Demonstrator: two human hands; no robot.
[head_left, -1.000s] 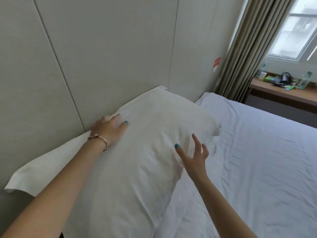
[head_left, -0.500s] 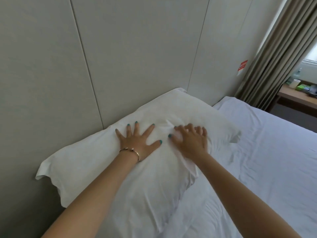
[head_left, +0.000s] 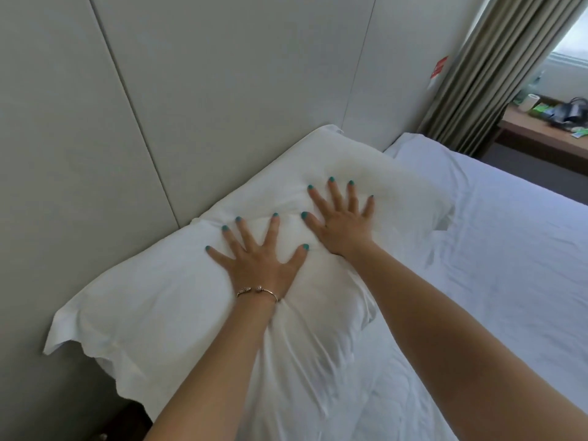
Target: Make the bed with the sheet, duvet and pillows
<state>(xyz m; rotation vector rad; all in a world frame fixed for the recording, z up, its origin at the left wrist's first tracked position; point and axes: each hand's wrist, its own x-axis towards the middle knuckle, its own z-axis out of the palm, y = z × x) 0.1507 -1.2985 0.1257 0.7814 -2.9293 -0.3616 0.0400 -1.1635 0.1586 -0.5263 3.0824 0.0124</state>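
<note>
plump white pillow (head_left: 178, 300) lying flat against the wall, on the wrinkled white duvet (head_left: 496, 265)

Pillow (head_left: 178, 300): middle hidden under both hands; near end cut by lower picture edge. Bed (head_left: 509, 265): right side and foot run out of view. Desk (head_left: 541, 135): cut at right edge, its small items too blurred to identify. Wall sticker (head_left: 438, 67): text illegible.

Both arms are stretched forward from the lower edge of the view. The left hand (head_left: 258, 262) is laid flat, palm down, fingers straight and spread wide — a thin bracelet (head_left: 257, 290) is worn at its wrist. The right hand (head_left: 342, 222) is likewise flattened just beside it — fingers splayed, thumb angled toward the left hand.
</note>
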